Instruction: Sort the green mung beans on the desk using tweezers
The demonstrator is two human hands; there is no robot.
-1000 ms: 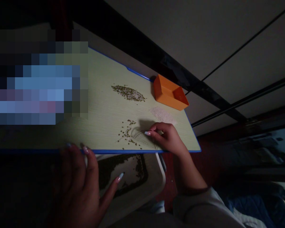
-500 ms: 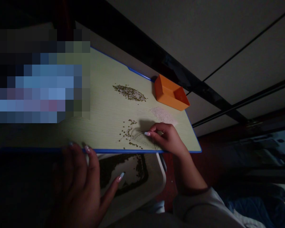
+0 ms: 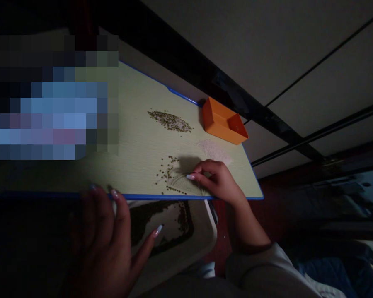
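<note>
My right hand (image 3: 216, 176) pinches a clear plastic protractor (image 3: 183, 183) between thumb and fingers, low over the tabletop near its front edge. Scattered green beans (image 3: 166, 169) lie just left of the protractor and along its lower side. Behind my right hand is a heap of pale grains (image 3: 214, 150). Fingers spread, my left hand (image 3: 105, 236) rests by the blue table edge, holding nothing. Next to its thumb, below the edge, is a pale bin (image 3: 208, 234) with dark green beans (image 3: 182, 217) inside.
An orange open box (image 3: 224, 124) stands at the table's far right corner. Left of it lies a mixed pile of beans and pale grains (image 3: 170, 121). The pale tabletop (image 3: 136, 153) has a blue rim. A blurred-out patch covers the upper left.
My right hand has shifted slightly left with the protractor, whose curved edge now sits closer to the scattered beans. My left hand stays in place.
</note>
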